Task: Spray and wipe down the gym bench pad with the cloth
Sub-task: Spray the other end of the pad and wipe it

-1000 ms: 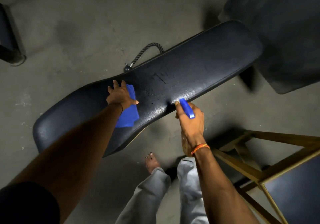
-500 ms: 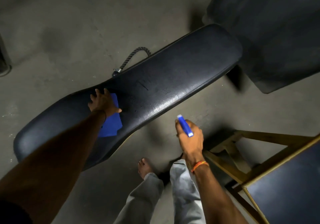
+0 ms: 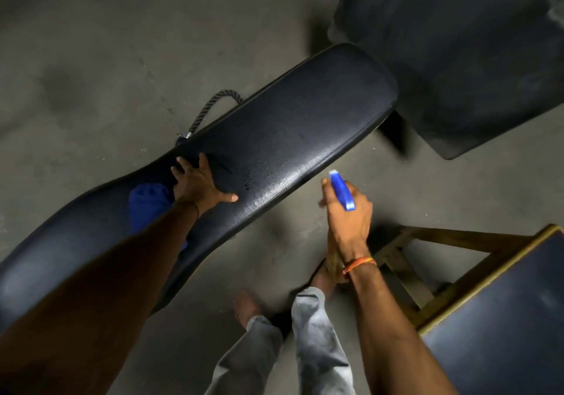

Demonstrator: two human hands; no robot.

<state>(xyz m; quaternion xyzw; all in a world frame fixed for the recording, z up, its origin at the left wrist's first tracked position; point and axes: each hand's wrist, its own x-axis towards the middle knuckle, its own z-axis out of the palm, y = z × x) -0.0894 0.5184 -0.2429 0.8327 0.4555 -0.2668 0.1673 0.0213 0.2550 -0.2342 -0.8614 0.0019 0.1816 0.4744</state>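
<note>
The long black bench pad (image 3: 305,113) runs diagonally from lower left to upper right. My left hand (image 3: 201,185) lies flat on its middle with the fingers spread. The blue cloth (image 3: 148,202) sits bunched just left of that wrist, partly hidden under my forearm; the fingers are not on it. A few wet droplets (image 3: 247,184) show on the pad right of the thumb. My right hand (image 3: 348,211) hovers off the pad's near edge, closed around the spray bottle, whose blue head (image 3: 342,191) points at the pad.
A grey rope with a metal clip (image 3: 207,110) lies on the concrete floor behind the pad. A dark mat (image 3: 457,58) is at the upper right. A wooden-framed stool with a dark top (image 3: 503,318) stands at the lower right. My bare feet (image 3: 247,306) are below the pad.
My left hand has slid forward along the pad, off the cloth, which now lies bunched behind the wrist. My right hand with the bottle has drawn back from the pad's edge.
</note>
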